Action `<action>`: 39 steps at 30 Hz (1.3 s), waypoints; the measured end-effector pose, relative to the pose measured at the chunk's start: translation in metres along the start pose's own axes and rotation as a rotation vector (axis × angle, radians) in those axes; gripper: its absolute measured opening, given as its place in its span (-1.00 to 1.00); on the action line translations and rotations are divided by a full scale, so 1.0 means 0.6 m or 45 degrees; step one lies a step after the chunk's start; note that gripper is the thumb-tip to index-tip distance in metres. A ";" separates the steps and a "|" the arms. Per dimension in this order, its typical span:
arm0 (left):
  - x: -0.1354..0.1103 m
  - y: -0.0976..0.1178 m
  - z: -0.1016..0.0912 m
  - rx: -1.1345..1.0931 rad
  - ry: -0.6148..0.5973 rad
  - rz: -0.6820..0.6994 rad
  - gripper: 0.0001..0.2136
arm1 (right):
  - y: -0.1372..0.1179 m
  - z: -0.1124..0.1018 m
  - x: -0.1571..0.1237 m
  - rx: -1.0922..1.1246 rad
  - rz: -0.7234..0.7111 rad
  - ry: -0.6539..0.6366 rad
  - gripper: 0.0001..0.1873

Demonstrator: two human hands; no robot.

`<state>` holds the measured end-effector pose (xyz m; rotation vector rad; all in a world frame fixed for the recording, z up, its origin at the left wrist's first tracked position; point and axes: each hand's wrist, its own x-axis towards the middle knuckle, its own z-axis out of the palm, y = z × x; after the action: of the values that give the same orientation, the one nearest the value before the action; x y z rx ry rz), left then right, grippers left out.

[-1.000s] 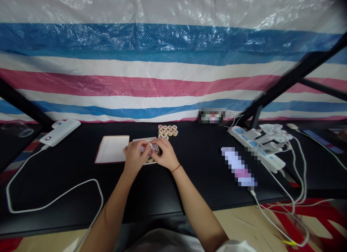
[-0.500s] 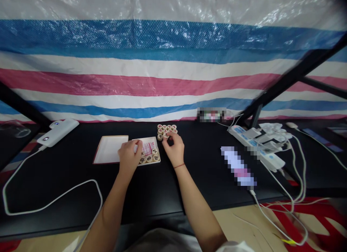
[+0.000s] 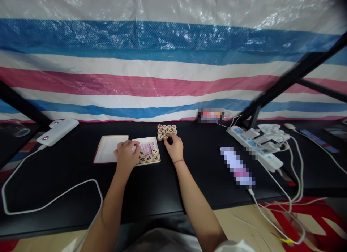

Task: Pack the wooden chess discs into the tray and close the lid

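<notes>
- The white charging cable [image 3: 54, 199] loops across the near left of the black table [image 3: 151, 187].
- The left hand [image 3: 126, 154] lies on the left end of the shallow box tray [image 3: 146, 139], fingers curled over its rim; whether they grip anything cannot be told.
- A row of wooden discs [image 3: 149, 158] lines the tray's near edge, with pink paper behind them.
- The box lid [image 3: 110, 149] lies flat, touching the tray's left side.
- The right hand [image 3: 173, 147] is just right of the tray, thumb and forefinger pinched on a xiangqi piece [image 3: 166, 136].
- That piece sits at the near edge of the cluster of pieces [image 3: 166, 129], just beyond the tray.
- A white power bank [image 3: 58, 131] lies far left, a power strip [image 3: 255, 145] far right.
- The striped tarp [image 3: 162, 82] hangs behind.
</notes>
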<state>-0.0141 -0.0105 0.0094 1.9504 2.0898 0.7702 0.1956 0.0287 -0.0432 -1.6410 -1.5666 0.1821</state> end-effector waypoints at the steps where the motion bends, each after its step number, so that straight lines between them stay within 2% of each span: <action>1: 0.000 -0.002 0.001 0.035 -0.008 0.003 -0.77 | -0.004 -0.003 -0.001 -0.002 -0.027 0.052 -0.83; 3: 0.000 -0.006 0.005 0.122 -0.024 0.020 -0.77 | -0.017 -0.010 -0.004 0.017 -0.093 0.185 -0.82; 5: -0.001 -0.011 0.011 0.190 -0.052 0.068 -0.76 | -0.038 -0.017 -0.011 0.099 -0.171 0.191 -0.79; 8: -0.001 -0.016 0.016 0.223 -0.131 0.167 -0.75 | -0.068 -0.021 -0.023 0.225 -0.260 -0.127 -0.73; 10: -0.001 -0.017 0.017 0.220 -0.183 0.198 -0.75 | -0.080 -0.018 -0.028 0.185 -0.237 -0.315 -0.63; 13: -0.001 -0.014 0.013 0.180 -0.227 0.200 -0.78 | -0.084 -0.011 -0.031 0.066 -0.159 -0.417 -0.53; 20: 0.002 -0.007 -0.005 -0.006 -0.300 0.190 -0.84 | -0.078 -0.007 -0.031 0.056 -0.099 -0.430 -0.52; 22: 0.004 -0.005 -0.008 -0.059 -0.282 0.204 -0.86 | -0.079 -0.010 -0.031 0.091 -0.132 -0.387 -0.56; 26: 0.008 0.000 -0.007 -0.250 -0.143 0.207 -0.82 | -0.089 -0.022 -0.032 0.210 -0.399 -0.225 -0.76; 29: 0.008 0.004 -0.002 -0.511 -0.111 0.156 -0.73 | -0.097 -0.030 -0.035 0.284 -0.556 -0.268 -0.71; 35: 0.003 0.009 0.014 -0.814 -0.130 0.020 -0.70 | -0.104 -0.023 -0.039 0.396 -0.543 -0.258 -0.77; 39: 0.003 0.006 0.026 -0.925 -0.027 -0.052 -0.71 | -0.099 -0.024 -0.035 0.416 -0.462 -0.154 -0.78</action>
<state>-0.0041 -0.0049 -0.0020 1.4898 1.5095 1.2643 0.1553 -0.0040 -0.0050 -1.0928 -1.7896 0.3289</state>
